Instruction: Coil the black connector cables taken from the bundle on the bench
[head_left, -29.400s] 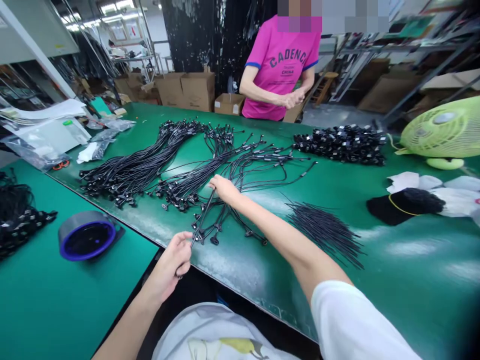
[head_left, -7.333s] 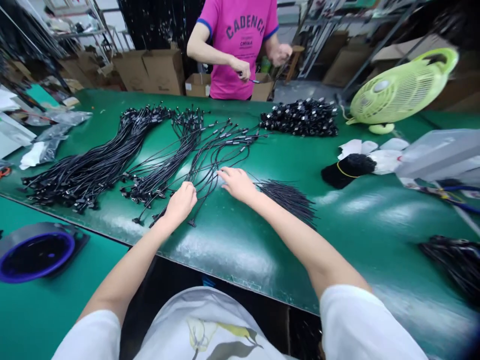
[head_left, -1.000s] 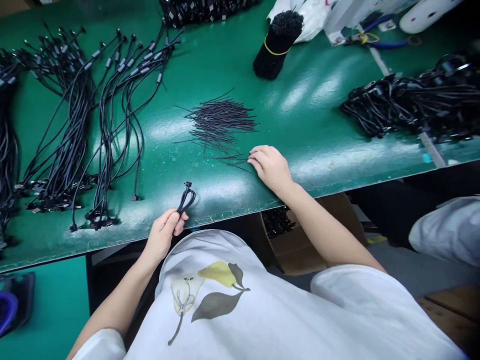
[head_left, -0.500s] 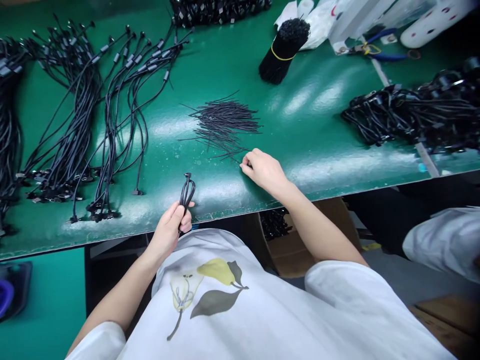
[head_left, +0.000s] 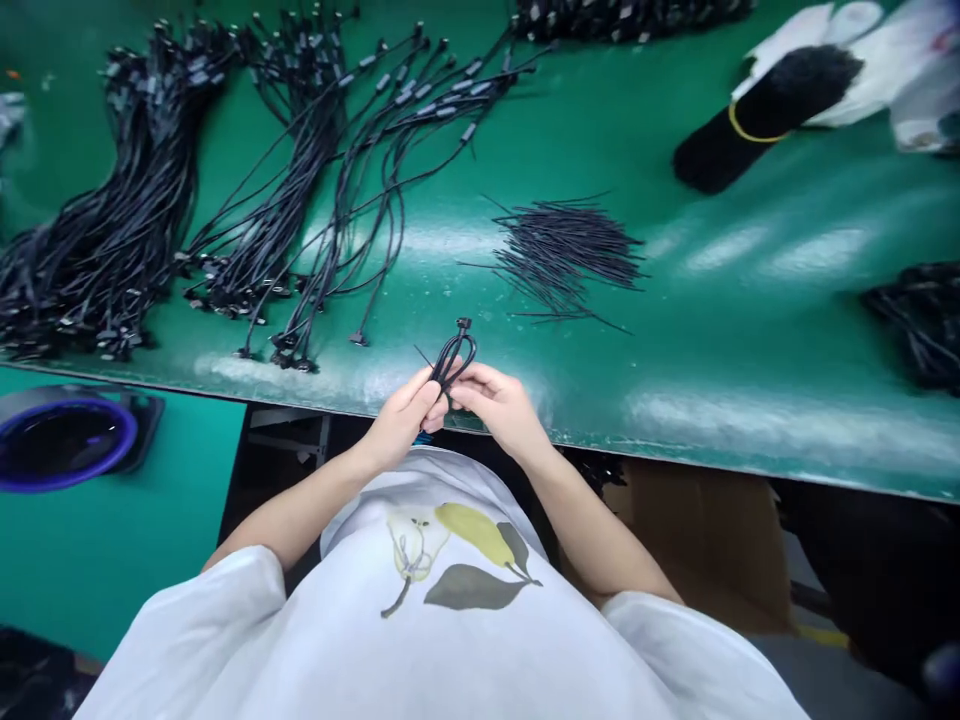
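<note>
My left hand point(head_left: 405, 415) is closed around a folded black cable point(head_left: 451, 356), held upright near the table's front edge with its connector at the top. Close beside it, my right hand point(head_left: 496, 402) is closed at the cable, thumb and fingers pinched together. A thin black twist tie point(head_left: 421, 354) crosses behind the cable and sticks out to its left; its other end is hidden at my right fingers. Beyond my hands lies a loose pile of black twist ties point(head_left: 574, 245) on the green table point(head_left: 480, 180).
Long black cables point(head_left: 135, 200) lie in bunches at the left. A thick black bundle point(head_left: 772, 110) with a yellow band lies back right, and more coiled cables point(head_left: 922, 320) are at the right edge. Below the table are a purple-rimmed round object point(head_left: 124, 440) and a cardboard box point(head_left: 705, 530).
My right hand has come from the twist tie pile to the cable in my left hand, bringing a twist tie. The view has swung to the left.
</note>
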